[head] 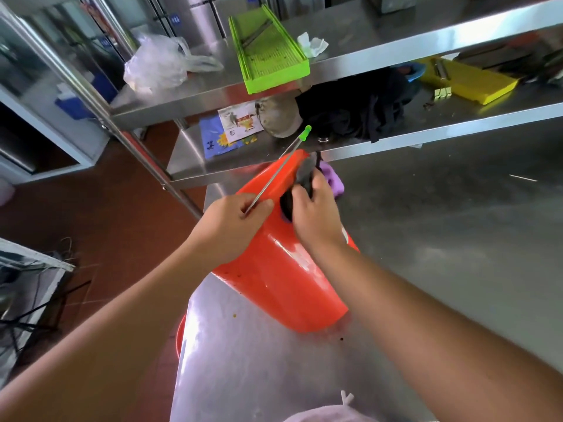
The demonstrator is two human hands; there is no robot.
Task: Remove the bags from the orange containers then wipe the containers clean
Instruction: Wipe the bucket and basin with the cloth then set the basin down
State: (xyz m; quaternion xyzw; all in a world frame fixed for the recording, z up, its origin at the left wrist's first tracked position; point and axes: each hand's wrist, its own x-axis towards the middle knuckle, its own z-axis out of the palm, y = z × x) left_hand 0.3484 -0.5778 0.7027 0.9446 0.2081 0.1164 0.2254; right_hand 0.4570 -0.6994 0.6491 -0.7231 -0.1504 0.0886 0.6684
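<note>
Probably light, stiff, slick plastic: orange bin (283, 269) tipped on table; right hand (315, 214) pinches dark bag (304, 175) at rim, left hand (234, 220) pinches thin rod (274, 178).

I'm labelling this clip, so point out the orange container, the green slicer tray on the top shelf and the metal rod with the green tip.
orange container (283, 278): head view, on its glossy side wall.
green slicer tray (268, 53): head view, on its ridged bed.
metal rod (275, 175): head view, mid-shaft.

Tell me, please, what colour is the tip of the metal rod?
Bright green tip, seen in the head view.
</note>
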